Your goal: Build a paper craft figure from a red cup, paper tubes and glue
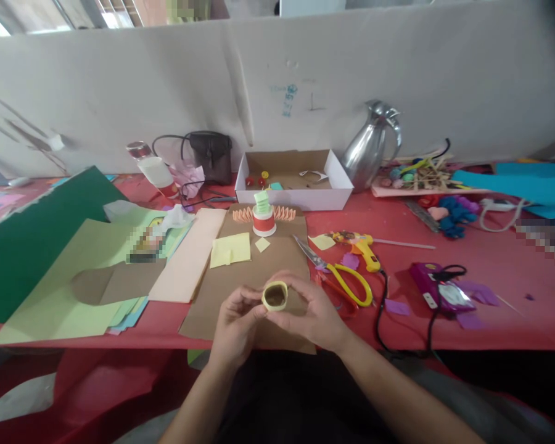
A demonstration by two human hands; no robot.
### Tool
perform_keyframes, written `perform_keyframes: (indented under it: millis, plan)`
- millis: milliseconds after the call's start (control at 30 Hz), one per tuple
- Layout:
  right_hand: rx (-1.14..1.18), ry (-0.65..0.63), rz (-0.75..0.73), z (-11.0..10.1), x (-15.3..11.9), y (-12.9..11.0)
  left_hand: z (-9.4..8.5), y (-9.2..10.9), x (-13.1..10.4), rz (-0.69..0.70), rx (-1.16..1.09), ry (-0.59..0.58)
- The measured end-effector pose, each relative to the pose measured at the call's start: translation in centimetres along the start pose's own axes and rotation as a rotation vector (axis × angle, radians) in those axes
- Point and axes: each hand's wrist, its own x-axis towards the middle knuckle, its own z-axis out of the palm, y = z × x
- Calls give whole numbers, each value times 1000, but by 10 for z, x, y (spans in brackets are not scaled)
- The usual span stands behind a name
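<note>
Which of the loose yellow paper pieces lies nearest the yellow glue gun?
The yellow piece right of the scissor blades, beside the glue gun. The small square and larger sheet lie left of them, on brown cardboard.

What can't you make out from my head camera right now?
Small yellow cup, head view: most of its outside is hidden by the left hand and right hand; its inside is too dark for detail.
Blue writing on the white panel, head view: too small and blurred to read.
Silver jug, head view: lower left side hidden behind the white box.
Blue sheet, head view: cut off by the right edge.
</note>
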Motion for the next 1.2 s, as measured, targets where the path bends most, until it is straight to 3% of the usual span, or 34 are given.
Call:
perform_keyframes:
  millis: [167, 367, 567, 700, 767, 867, 1000, 1100, 1200]
  plan:
    - [45, -84, -33, -5, -2, 1, 1, -1, 0, -61, -54, -48]
    - [25, -152, 63, -7, 0, 4, 0, -8, -2, -57, -34, -66]
    - [32, -34, 102, 2, -5, 12, 5, -10, 2, -107, -102, -34]
    - [-283, 53, -14, -5, -2, 13, 2, 11, 4, -130, 111, 9]
    - [-465, 24, -49, -11, 1, 11, 2, 23, 3, -136, 189, -25]
    - [-554, -59, -68, -15, 4, 6, 5, 32, 2, -154, 211, -83]
    - [-417, -5, -21, -13, 1, 1, 7, 26, 2, -203, -10, -28]
    - [-259, 15, 39, -11, -2, -4, 6, 22, 3, -265, -199, -71]
    - [-244, 9, 10, -9, -2, -9, 6, 22, 2, -286, -271, -102]
